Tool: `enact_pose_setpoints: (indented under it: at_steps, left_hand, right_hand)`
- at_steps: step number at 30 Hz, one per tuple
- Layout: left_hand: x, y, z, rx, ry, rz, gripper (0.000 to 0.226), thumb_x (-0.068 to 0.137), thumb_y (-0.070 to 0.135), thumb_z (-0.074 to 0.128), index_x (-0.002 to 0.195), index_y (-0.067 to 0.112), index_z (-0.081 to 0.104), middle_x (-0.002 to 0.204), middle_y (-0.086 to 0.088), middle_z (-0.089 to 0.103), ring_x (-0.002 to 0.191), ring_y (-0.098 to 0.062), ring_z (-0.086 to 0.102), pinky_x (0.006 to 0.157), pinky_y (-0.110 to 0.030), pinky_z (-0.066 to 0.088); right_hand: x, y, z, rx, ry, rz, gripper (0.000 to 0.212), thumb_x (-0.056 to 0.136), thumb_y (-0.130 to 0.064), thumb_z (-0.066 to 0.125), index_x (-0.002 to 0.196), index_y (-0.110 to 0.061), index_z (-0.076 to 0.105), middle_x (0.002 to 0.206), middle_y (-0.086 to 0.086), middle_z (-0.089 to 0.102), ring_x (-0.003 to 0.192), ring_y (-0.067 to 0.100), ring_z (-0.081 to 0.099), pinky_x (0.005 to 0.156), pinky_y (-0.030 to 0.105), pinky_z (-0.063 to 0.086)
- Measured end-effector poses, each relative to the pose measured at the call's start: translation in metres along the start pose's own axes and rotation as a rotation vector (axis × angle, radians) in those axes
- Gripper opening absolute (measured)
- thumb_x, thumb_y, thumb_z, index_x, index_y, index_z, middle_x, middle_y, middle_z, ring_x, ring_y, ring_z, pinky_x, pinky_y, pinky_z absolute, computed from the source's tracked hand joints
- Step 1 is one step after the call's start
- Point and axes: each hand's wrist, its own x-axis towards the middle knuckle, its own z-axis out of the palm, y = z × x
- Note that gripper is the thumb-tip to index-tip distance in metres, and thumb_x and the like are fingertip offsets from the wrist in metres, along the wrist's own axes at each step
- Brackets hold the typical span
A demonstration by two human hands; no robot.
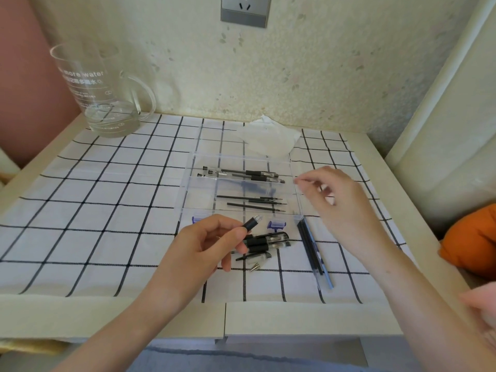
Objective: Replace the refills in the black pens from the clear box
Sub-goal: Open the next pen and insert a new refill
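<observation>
Checked cloth (107, 183) lies beneath both hands. The open clear box (292, 170) sits just beyond the left hand (198, 251) and beside the right hand (341, 205). Its far compartment holds black pens (241, 173), its near one loose refills (252, 203). Dismantled pens (268, 241) lie just right of the left fingers. The left hand pinches a black grip section (251, 223). The right fingertips are drawn together at the box's right wall; whether they hold anything cannot be told.

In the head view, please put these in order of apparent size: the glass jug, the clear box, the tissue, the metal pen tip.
Largest: glass jug and clear box, too alike to rank.
Next: tissue.
Smallest: metal pen tip.
</observation>
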Motion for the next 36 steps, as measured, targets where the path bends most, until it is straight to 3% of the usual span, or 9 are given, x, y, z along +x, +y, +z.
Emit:
enact_pose_setpoints:
  at_steps: [2,5,7,11,18,28,32,34,36]
  left_hand:
    - [0.0,-0.001,0.0,0.006,-0.004,0.002,0.009,0.086,0.022,0.058,0.083,0.019,0.067,0.067,0.004,0.069,0.047,-0.005,0.05,0.042,-0.011,0.036]
    - [0.0,-0.001,0.0,0.004,-0.007,0.003,0.01,0.085,0.023,0.058,0.084,0.018,0.067,0.067,0.004,0.069,0.047,-0.005,0.05,0.042,-0.011,0.036]
    - [0.0,-0.001,0.0,0.006,-0.009,0.004,0.011,0.084,0.024,0.058,0.085,0.018,0.067,0.067,0.004,0.069,0.047,-0.005,0.05,0.042,-0.011,0.036]
    - [0.0,-0.002,-0.001,-0.002,-0.008,0.003,0.012,0.082,0.027,0.059,0.084,0.019,0.067,0.066,0.004,0.069,0.047,-0.005,0.05,0.042,-0.012,0.035]
    - [0.0,0.0,-0.001,-0.011,-0.004,0.002,0.016,0.078,0.031,0.059,0.084,0.018,0.067,0.066,0.004,0.069,0.046,-0.005,0.05,0.042,-0.011,0.035]
    - [0.001,0.0,-0.001,-0.019,-0.005,0.004,0.021,0.074,0.035,0.059,0.084,0.019,0.067,0.066,0.004,0.069,0.046,-0.006,0.05,0.041,-0.012,0.035]
    - [0.001,0.0,-0.001,-0.01,-0.003,0.009,0.017,0.076,0.033,0.059,0.084,0.02,0.067,0.067,0.004,0.069,0.047,-0.005,0.05,0.042,-0.012,0.036]
    - [0.001,-0.001,-0.002,-0.014,0.001,0.007,0.01,0.082,0.026,0.059,0.083,0.019,0.067,0.067,0.003,0.069,0.047,-0.006,0.05,0.042,-0.012,0.036]
    - [0.001,-0.001,-0.003,-0.015,0.002,0.008,0.009,0.084,0.024,0.059,0.083,0.019,0.067,0.067,0.003,0.069,0.047,-0.006,0.05,0.042,-0.012,0.035]
  right_hand:
    - [-0.002,-0.009,0.014,-0.058,-0.169,-0.096,0.026,0.093,-0.032,0.051,0.114,-0.024,0.063,0.104,-0.019,0.056,0.105,-0.001,0.041,0.092,0.019,0.031]
    - [-0.004,-0.013,0.034,-0.219,-0.36,-0.134,0.045,0.093,-0.044,0.044,0.134,-0.025,0.048,0.115,-0.021,0.047,0.119,0.006,0.028,0.097,0.024,0.02]
    - [-0.003,-0.01,0.042,-0.364,-0.406,-0.148,0.054,0.092,-0.05,0.036,0.139,-0.023,0.041,0.13,-0.01,0.048,0.126,0.013,0.026,0.098,0.026,0.016]
    - [0.0,-0.008,0.045,-0.484,-0.412,-0.133,0.058,0.092,-0.055,0.028,0.134,-0.018,0.045,0.125,-0.005,0.05,0.122,0.017,0.031,0.096,0.027,0.018]
    - [-0.001,-0.01,0.046,-0.424,-0.421,-0.122,0.035,0.095,-0.044,0.039,0.114,-0.02,0.055,0.098,-0.014,0.04,0.107,0.015,0.033,0.079,0.025,0.014]
    - [0.0,-0.009,0.04,-0.116,-0.428,0.03,0.014,0.092,-0.031,0.056,0.104,-0.024,0.055,0.084,-0.02,0.039,0.09,0.003,0.018,0.083,0.021,0.018]
    - [0.001,-0.009,0.039,0.028,-0.383,0.087,0.013,0.083,-0.028,0.069,0.087,-0.038,0.062,0.091,-0.013,0.059,0.104,0.01,0.044,0.088,0.026,0.028]
    - [0.003,-0.01,0.035,0.124,-0.346,0.102,0.016,0.079,-0.023,0.073,0.079,-0.037,0.065,0.081,-0.017,0.063,0.091,-0.001,0.055,0.092,0.026,0.035]
    - [0.004,-0.014,0.03,0.239,-0.3,0.122,0.016,0.078,-0.017,0.074,0.077,-0.031,0.069,0.074,-0.017,0.064,0.08,-0.006,0.057,0.082,0.012,0.037]
